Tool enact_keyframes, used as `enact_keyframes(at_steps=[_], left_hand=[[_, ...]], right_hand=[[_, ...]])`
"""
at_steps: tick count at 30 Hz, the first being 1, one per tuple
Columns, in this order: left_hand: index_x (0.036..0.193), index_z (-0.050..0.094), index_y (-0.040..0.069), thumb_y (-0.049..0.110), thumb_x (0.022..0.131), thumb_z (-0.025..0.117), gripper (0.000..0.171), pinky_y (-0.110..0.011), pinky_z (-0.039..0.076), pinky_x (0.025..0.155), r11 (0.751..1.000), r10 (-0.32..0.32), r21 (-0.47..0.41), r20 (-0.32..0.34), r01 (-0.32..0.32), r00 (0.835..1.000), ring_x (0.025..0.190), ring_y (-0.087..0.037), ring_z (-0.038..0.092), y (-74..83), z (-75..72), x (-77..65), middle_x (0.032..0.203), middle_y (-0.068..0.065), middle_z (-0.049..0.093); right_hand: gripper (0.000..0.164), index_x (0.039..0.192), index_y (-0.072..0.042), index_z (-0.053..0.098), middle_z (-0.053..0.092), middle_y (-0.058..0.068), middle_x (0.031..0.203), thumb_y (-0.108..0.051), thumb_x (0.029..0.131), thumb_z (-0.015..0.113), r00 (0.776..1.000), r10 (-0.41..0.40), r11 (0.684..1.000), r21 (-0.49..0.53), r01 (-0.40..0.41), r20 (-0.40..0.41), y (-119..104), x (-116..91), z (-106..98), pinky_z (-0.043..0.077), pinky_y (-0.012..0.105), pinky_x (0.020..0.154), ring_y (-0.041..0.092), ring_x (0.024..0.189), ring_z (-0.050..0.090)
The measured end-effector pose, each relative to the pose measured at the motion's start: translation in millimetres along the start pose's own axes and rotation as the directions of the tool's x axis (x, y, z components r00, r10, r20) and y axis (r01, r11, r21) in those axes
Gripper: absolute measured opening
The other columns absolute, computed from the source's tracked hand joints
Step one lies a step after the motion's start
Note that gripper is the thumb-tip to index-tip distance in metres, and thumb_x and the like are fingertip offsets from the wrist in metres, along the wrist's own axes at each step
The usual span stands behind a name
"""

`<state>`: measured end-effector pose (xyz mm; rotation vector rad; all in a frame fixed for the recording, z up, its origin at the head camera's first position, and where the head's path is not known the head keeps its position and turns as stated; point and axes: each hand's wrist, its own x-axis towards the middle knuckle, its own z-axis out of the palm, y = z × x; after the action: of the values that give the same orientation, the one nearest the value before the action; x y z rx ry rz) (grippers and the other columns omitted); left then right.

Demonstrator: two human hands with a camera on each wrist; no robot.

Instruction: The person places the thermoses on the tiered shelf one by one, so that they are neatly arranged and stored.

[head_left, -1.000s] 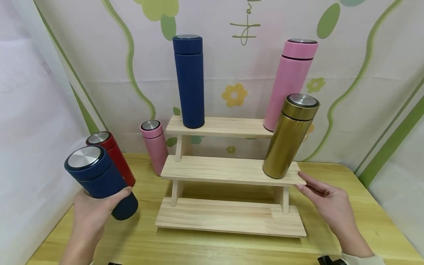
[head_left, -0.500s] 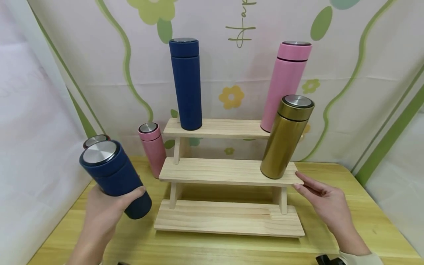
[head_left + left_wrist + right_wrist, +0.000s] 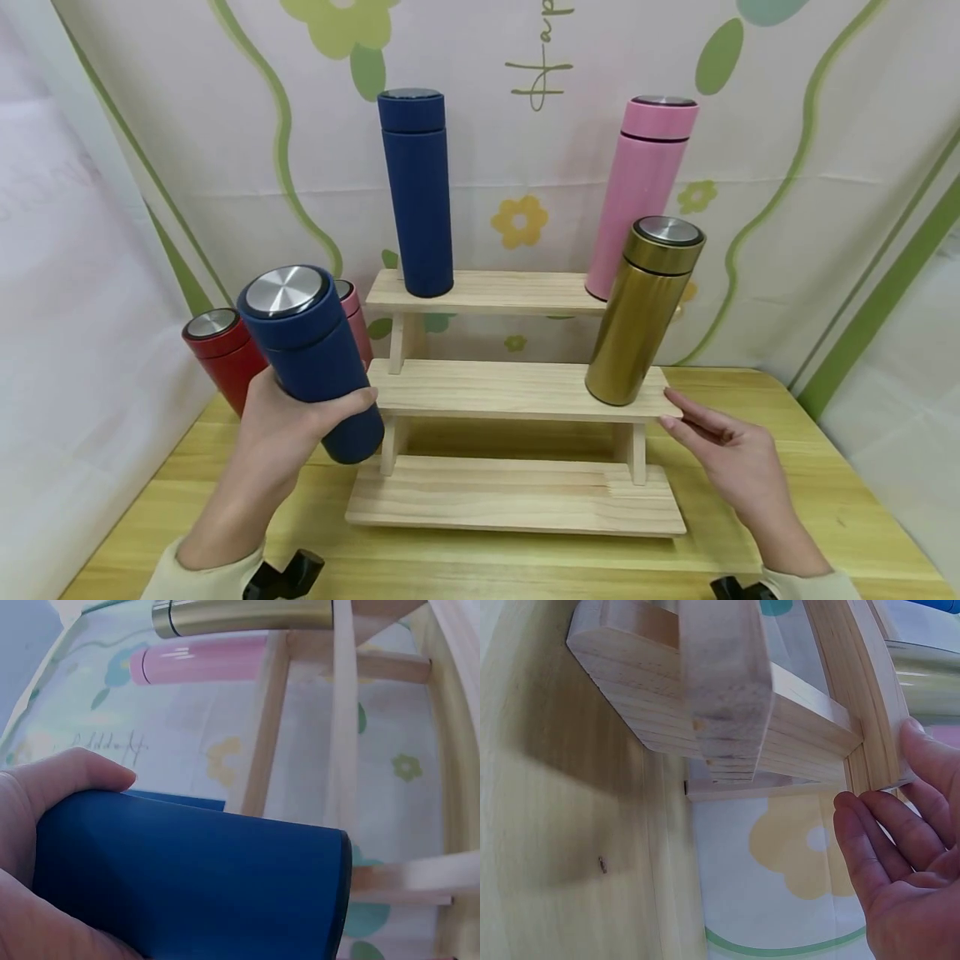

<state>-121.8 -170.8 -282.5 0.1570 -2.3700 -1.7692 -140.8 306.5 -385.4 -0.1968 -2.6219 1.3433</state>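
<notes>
My left hand [image 3: 281, 429] grips a short dark blue thermos flask [image 3: 318, 358] with a steel-topped lid, raised and tilted just left of a three-step wooden display stand [image 3: 517, 496]. In the left wrist view its base [image 3: 300, 885] points towards the stand. My right hand [image 3: 738, 467] holds the right end of the middle step, thumb and fingertips at its corner; the right wrist view shows the fingers [image 3: 859, 825] against that end. A gold flask [image 3: 641, 317] stands on this step. On the top step are a tall blue flask [image 3: 417, 200] and a tall pink one [image 3: 641, 200].
A red flask [image 3: 225, 354] stands on the wooden table [image 3: 832, 483] at the left. Behind the held flask a small pink flask [image 3: 358, 325] is partly hidden. A patterned cloth backdrop [image 3: 517, 150] rises close behind the stand.
My left hand has carried the short blue flask rightward and slightly up, towards the stand, uncovering the red flask and covering much of the small pink one. The right hand stays at the middle step.
</notes>
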Motion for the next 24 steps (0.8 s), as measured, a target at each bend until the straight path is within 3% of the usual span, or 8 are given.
enact_keyframes(at_steps=[8,16,21,24], left_hand=[[0.15,0.048,0.023,0.014,0.086,0.087,0.075,-0.054,0.046,0.112,0.991,0.116,-0.077,0.102,-0.109,0.988,0.124,-0.026,0.061,24.2,9.3,2.7,0.143,-0.006,0.062],[0.151,0.042,0.02,0.015,0.087,0.086,0.078,-0.062,0.044,0.114,0.987,0.119,-0.127,0.171,-0.098,0.978,0.131,-0.031,0.055,40.5,24.8,16.0,0.145,-0.009,0.057],[0.148,0.048,0.017,0.012,0.085,0.086,0.073,-0.06,0.044,0.114,0.981,0.143,-0.155,0.177,-0.116,0.974,0.13,-0.031,0.057,40.1,38.4,30.6,0.142,-0.009,0.059],[0.147,0.049,0.018,0.012,0.083,0.087,0.074,-0.058,0.044,0.115,0.98,0.124,-0.173,0.174,-0.094,0.977,0.13,-0.029,0.057,37.4,47.6,38.8,0.142,-0.007,0.06]], right_hand=[[0.057,0.142,-0.034,0.066,0.072,-0.018,0.127,-0.06,0.092,0.073,1.0,0.001,1.0,-0.013,-0.002,-0.008,-0.9,0.3,-0.7,0.052,0.009,0.074,-0.022,0.099,0.062],[0.058,0.143,-0.033,0.066,0.072,-0.021,0.126,-0.059,0.092,0.073,1.0,0.006,1.0,0.005,-0.006,0.002,0.7,0.5,0.7,0.053,0.009,0.074,-0.021,0.099,0.063],[0.057,0.142,-0.033,0.066,0.072,-0.023,0.124,-0.059,0.092,0.074,1.0,0.002,1.0,0.0,-0.002,-0.01,0.9,1.0,1.6,0.054,0.01,0.074,-0.021,0.098,0.063],[0.057,0.142,-0.033,0.067,0.072,-0.024,0.123,-0.058,0.092,0.075,1.0,0.004,1.0,0.01,-0.004,-0.013,0.8,1.1,1.8,0.054,0.01,0.074,-0.019,0.097,0.065]])
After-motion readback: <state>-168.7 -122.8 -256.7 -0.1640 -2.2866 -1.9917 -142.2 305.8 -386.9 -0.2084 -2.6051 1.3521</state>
